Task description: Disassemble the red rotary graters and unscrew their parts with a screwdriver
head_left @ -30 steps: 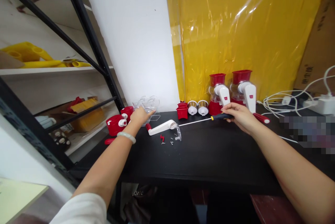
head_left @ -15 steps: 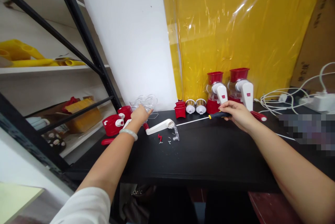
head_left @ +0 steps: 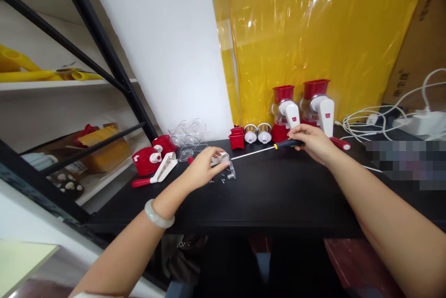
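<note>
My right hand [head_left: 311, 143] is closed around the dark grip of a screwdriver [head_left: 286, 143]. Its long shaft points left, with the tip at the round end of a white crank handle [head_left: 225, 157]. Bent fingers of my left hand [head_left: 205, 167] close on that end and cover much of the handle. A small clear plastic part [head_left: 232, 171] adjoins it. Several small screws [head_left: 223, 180] lie on the black table just in front. Left of my left hand is a second white crank handle [head_left: 166, 166] with a red grip, beside a red grinder base [head_left: 146, 161].
Clear plastic housings [head_left: 188, 134] stand by the wall. Behind the screwdriver are a red hopper part [head_left: 237, 138], metal drums [head_left: 264, 133] and two assembled red-and-white grinders [head_left: 286, 112]. White cables [head_left: 371, 121] tangle at right. A black-framed shelf [head_left: 130, 98] borders the left.
My left hand has moved right and toward me, from the clear housings to the white crank handle. My right hand keeps the screwdriver in much the same place. The view has shifted slightly.
</note>
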The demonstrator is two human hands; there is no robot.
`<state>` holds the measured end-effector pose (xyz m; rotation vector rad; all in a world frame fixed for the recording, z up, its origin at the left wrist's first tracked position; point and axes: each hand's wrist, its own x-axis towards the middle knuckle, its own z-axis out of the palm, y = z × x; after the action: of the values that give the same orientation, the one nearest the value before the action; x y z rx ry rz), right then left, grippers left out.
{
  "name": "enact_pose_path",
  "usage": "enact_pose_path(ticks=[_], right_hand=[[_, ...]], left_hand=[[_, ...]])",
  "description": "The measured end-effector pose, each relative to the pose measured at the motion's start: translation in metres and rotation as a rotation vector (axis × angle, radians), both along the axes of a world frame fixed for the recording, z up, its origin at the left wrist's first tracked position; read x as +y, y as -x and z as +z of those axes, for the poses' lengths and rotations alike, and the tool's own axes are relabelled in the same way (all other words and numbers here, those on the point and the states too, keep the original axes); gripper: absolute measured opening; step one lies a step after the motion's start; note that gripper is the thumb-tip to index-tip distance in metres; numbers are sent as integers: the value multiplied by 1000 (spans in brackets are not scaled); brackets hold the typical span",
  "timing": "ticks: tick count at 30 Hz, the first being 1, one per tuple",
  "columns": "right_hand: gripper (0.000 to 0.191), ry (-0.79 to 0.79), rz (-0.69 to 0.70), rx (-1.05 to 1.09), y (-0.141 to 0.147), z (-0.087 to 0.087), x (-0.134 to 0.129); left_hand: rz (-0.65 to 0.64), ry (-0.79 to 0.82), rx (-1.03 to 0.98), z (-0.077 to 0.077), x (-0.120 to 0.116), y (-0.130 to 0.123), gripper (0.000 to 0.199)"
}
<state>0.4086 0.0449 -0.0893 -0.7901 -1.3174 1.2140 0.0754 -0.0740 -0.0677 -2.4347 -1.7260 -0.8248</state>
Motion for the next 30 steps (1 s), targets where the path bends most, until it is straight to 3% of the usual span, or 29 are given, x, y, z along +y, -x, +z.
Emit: enact_pose_path(ticks=[3,7,12,24,30], right_hand=[[19,1,-3,-6,0,0,-1],[18,-9,1,-21,1,-1,0],[18,-34,1,-28,2,-1,0],[17,-40,-46,-9,-1,4,-1],[16,-71,-90,-45,-2,3,1]], left_hand=[[-126,42,-17,-11,-9,-11,46],[-104,80,-161,-19,0,-11,42],[-72,34,-190,-21,8,-9,25],[-37,27,-177,-14,2,2,24],[4,22,-145,-1,-8,6,26]])
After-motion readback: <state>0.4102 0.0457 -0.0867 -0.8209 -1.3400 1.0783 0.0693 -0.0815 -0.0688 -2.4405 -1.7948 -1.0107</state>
